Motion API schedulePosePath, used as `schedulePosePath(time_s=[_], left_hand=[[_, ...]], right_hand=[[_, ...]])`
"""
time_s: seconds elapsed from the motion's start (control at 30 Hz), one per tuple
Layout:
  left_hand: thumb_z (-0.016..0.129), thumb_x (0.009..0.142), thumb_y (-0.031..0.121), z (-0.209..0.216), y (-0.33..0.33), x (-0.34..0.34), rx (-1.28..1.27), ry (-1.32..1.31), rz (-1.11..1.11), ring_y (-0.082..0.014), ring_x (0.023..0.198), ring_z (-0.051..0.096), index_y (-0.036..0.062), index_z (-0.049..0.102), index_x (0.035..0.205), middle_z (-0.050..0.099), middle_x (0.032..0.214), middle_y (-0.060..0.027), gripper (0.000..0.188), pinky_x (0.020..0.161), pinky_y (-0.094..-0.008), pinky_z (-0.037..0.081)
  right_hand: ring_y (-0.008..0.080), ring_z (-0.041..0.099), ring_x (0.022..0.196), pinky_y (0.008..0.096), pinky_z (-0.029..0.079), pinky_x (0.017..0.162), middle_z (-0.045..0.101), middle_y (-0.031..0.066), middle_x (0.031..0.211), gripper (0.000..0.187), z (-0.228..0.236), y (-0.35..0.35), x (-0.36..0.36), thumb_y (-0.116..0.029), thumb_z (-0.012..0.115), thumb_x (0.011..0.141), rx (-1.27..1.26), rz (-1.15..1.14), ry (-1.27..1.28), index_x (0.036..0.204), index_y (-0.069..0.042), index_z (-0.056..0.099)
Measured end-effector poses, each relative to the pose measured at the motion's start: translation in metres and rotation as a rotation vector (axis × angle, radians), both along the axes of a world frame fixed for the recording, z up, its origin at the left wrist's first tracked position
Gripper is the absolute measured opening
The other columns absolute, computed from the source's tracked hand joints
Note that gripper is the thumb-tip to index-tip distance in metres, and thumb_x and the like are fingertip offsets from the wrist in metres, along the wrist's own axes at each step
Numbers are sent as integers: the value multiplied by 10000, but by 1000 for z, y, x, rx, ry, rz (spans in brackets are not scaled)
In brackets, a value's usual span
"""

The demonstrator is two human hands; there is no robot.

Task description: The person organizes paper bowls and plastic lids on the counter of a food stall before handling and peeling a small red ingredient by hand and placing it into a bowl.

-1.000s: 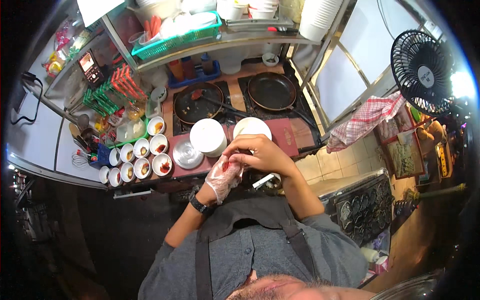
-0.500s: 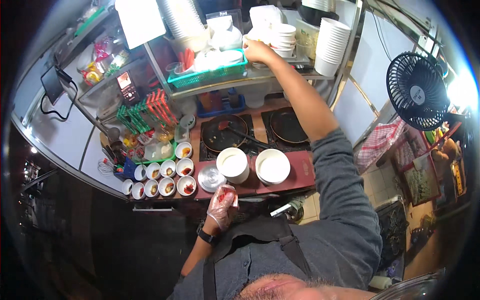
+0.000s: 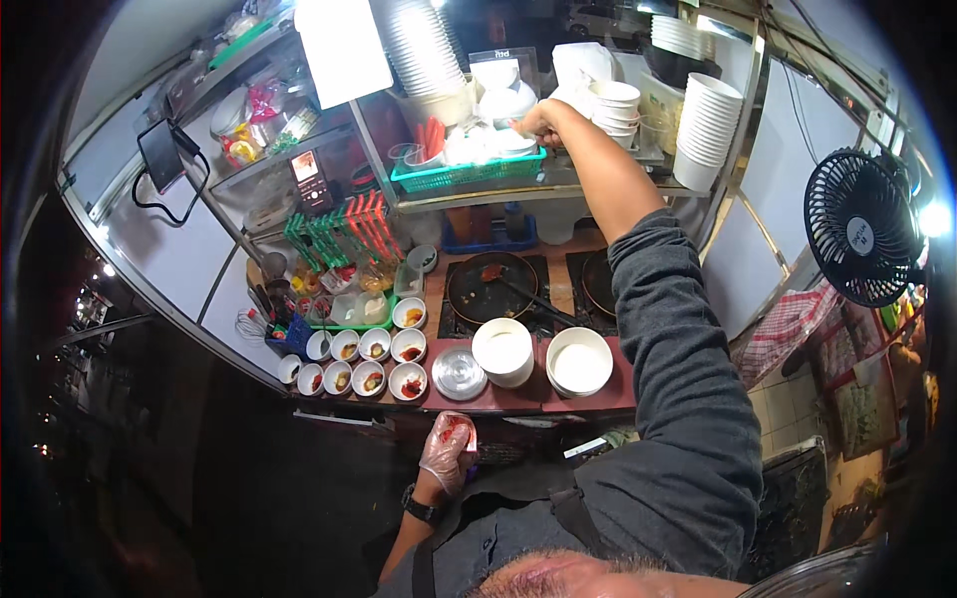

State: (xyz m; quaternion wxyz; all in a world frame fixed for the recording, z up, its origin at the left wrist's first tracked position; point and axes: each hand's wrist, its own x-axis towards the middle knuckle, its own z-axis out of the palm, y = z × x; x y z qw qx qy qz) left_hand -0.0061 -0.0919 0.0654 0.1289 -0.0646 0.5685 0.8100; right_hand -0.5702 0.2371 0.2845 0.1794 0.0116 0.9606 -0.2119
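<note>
stacked white paper bowls [image 3: 610,100] stand on the upper glass shelf, just beside the green plastic basket [image 3: 469,174]; the bare right hand [image 3: 536,122] reaches up there, fingers curled, though what it pinches cannot be told. the left hand [image 3: 447,453], in a clear glove, hangs low before the counter, loosely closed around something red.

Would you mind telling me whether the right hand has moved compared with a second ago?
Yes. The right hand has gone from beside the left hand, below the white bowls, up to the shelf by the green basket.
</note>
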Motion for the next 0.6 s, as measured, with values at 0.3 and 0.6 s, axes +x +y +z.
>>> schedulePosePath(time_s=[0.3,0.6], left_hand=[[591,1030,185,1,-9,13,72,-63,4,-41,731,511,131,581,1113,560,884,50,99,608,-209,444],[580,1034,187,-3,-1,9,-132,125,-31,-39,632,475,112,569,1088,532,807,46,93,529,-204,391]], right_hand=[[262,648,681,427,540,645,725,157,885,748,11,-7,32,-686,471,968,375,70,135,978,14,733],[286,751,945,415,592,820,769,114,1044,423,13,-2,75,-416,814,823,374,34,508,1075,-79,774]])
